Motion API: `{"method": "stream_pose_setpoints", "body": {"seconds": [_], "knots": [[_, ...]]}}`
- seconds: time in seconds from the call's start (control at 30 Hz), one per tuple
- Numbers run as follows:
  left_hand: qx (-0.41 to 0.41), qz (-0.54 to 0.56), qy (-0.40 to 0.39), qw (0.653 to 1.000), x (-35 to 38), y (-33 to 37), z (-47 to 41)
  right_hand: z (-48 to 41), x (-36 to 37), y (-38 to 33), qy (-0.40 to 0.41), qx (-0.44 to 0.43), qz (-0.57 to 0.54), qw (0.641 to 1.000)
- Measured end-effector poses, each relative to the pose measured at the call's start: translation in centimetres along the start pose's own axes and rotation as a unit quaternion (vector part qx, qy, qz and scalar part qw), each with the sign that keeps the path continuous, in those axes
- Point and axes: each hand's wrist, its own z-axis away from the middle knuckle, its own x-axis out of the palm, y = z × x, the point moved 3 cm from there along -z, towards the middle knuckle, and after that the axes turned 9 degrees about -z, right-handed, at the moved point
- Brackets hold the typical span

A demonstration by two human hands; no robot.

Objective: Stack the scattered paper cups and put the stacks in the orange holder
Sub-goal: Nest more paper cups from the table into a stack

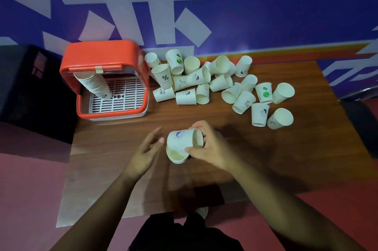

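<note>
Right-hand fingers are curled over the top of a blue-printed cup with the thumb underneath near the rim, so it's pinched from both sides and lying tilted, mouth pointing right. The right hand has it just above a short stack standing mouth-up near the middle of the table's front edge. Left hand is just left of that stack, fingers loose and spread, holding nothing, and not quite touching it from what I can see

If it were me: turn the cup base-down first, line its bottom up with the open mouth of the stack, then drop it in straight. Bring the left hand in to steady the stack round its side, since these things are light and will tip or skate on the wood. Don't squeeze the rim hard or it goes oval and jams

Plenty left to do imo. The scattered cups are heaped along the back edge and out toward the right edge, most on their sides. The orange holder sits at the back left corner with one long stack leaning inside it
</note>
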Motion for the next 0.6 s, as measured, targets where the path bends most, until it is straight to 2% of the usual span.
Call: {"method": "stream_pose_setpoints", "body": {"seconds": [0.17, 0.27, 0.4, 0.6], "knots": [[-0.005, 0.014, -0.038, 0.999, 0.6, 0.5, 0.1, -0.5, 2.0, -1.0, -0.033, -0.105, 0.125, 0.986], [-0.002, 0.041, -0.074, 0.996, 1.2, 0.4, 0.4, -0.8, 3.7, -0.8, -0.037, -0.099, 0.137, 0.985], [-0.018, 0.094, -0.066, 0.993, 0.9, 0.2, 0.7, -1.3, 5.2, -0.6, -0.009, -0.082, 0.106, 0.991], [-0.023, 0.097, -0.071, 0.992, 0.2, -1.4, 0.1, -2.3, 4.7, 0.0, -0.016, -0.107, 0.126, 0.986]]}}
